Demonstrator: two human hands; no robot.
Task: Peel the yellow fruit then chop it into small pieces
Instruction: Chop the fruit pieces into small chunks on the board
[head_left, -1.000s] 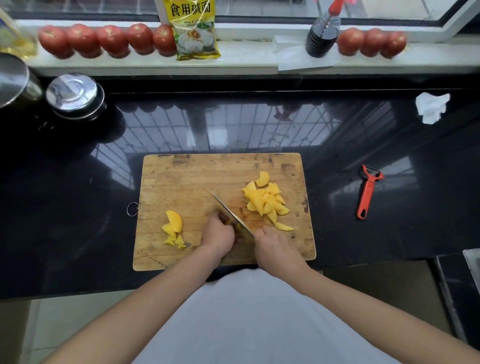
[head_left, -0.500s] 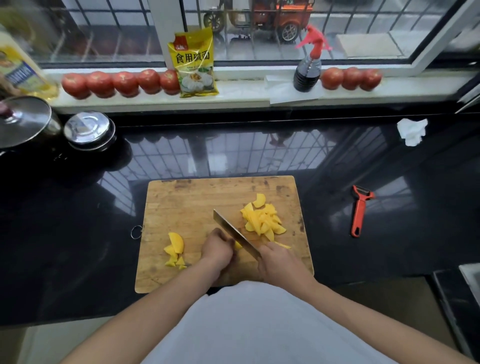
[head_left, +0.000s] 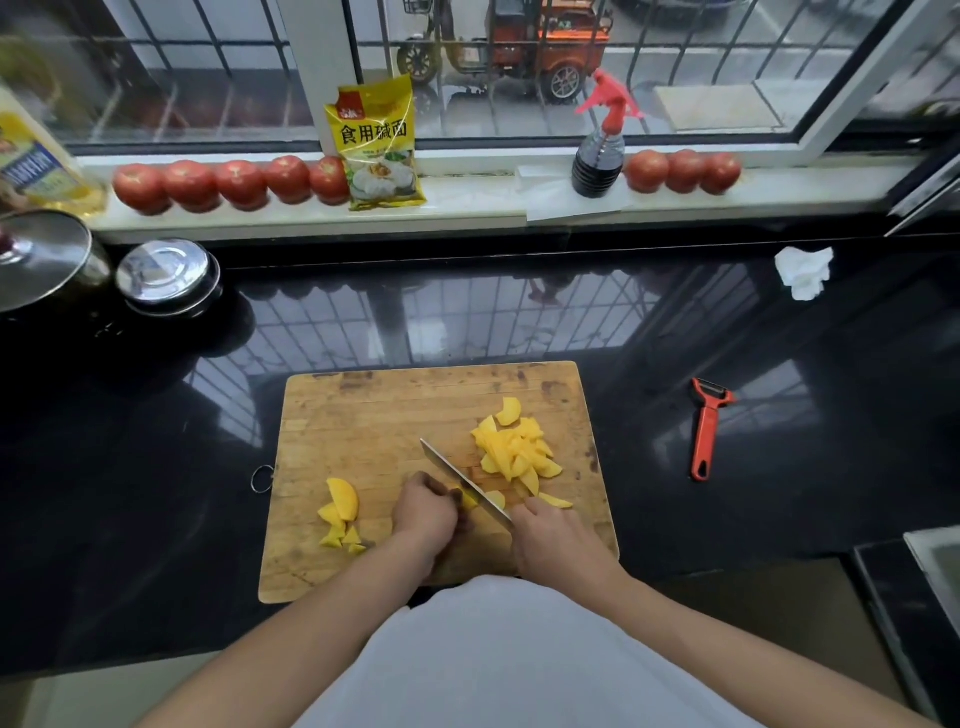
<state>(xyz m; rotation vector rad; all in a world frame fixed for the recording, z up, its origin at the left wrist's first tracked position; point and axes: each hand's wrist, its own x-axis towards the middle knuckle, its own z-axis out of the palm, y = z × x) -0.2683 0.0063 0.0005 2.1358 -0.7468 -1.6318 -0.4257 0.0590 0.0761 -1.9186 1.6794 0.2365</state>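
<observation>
A wooden cutting board (head_left: 363, 410) lies on the black counter. A heap of yellow fruit slices (head_left: 514, 452) sits on its right half, and a smaller group of yellow pieces (head_left: 340, 512) lies at its left. My right hand (head_left: 556, 540) grips the handle of a knife (head_left: 457, 475) whose blade slants up to the left. My left hand (head_left: 426, 517), fingers curled, holds a small yellow fruit piece (head_left: 470, 500) against the board right beside the blade. That piece is mostly hidden by the fingers and the blade.
A red peeler (head_left: 704, 428) lies on the counter right of the board. A crumpled white tissue (head_left: 804, 271) sits far right. Two steel pot lids (head_left: 163, 275) stand at back left. Tomatoes (head_left: 234, 183), a yellow packet (head_left: 379, 143) and a dark spray bottle (head_left: 597, 156) line the windowsill.
The view has tilted upward, showing more of the window. The hands and the knife stay at the board's near middle, the blade on the small piece beside the left fingers.
</observation>
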